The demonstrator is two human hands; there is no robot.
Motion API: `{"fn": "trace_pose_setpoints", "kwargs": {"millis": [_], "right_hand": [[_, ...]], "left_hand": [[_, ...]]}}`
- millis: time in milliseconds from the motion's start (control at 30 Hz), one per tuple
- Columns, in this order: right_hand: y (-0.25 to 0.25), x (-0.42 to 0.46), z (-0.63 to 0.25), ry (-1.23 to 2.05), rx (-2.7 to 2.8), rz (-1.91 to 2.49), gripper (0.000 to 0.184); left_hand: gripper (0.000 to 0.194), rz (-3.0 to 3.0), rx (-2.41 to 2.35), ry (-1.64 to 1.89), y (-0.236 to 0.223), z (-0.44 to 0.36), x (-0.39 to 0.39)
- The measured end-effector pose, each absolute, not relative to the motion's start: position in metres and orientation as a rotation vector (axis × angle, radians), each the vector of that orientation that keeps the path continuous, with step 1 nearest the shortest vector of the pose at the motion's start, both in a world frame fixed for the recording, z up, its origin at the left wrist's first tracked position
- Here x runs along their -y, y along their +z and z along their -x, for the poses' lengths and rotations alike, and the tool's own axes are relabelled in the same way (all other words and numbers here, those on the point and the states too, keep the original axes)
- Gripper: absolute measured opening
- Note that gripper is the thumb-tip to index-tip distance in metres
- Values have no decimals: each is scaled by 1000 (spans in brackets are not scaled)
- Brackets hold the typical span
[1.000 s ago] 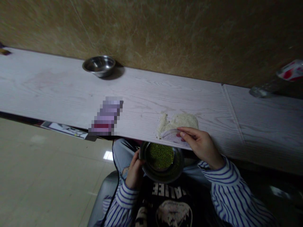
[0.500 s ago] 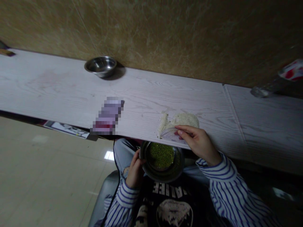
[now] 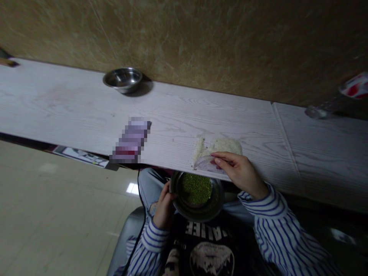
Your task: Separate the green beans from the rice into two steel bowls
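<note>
My left hand [image 3: 165, 207] grips the rim of a metal bowl [image 3: 220, 201], which sits over my lap just under the table's front edge. Small green beans [image 3: 198, 188], like mung beans, cover its bottom. My right hand [image 3: 240, 172] is closed in a pinch on a thin clear plastic piece [image 3: 204, 163] with a curved edge and red marks. That piece stands at the table edge against a spread of white grains [image 3: 225, 145] that look like rice. A few dark specks lie among the grains on their left side.
An empty steel bowl [image 3: 123, 80] stands by the wall. A blurred-out phone-like object [image 3: 130, 142] lies at the table's [image 3: 172, 111] front edge. At the right, a clear bottle [image 3: 330, 103] with a red and white label lies on its side. Papers [image 3: 82, 156] show below the tabletop.
The clear plastic piece and my right hand have shifted very slightly left. My left hand and the bowl of beans stay where they were.
</note>
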State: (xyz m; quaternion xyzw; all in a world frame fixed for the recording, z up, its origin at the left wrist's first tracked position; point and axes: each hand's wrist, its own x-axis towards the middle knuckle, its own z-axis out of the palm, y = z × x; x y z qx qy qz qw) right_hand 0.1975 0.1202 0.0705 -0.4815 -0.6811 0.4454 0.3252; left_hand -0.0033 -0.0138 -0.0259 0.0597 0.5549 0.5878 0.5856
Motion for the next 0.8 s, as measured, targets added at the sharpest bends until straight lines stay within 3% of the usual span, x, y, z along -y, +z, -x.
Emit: {"fn": "trace_pose_setpoints", "kwargs": {"millis": [800], "right_hand": [[67, -101, -193, 1126, 1733, 1317, 30]], "left_hand": [[49, -167, -1299, 1380, -32, 6, 17]]}}
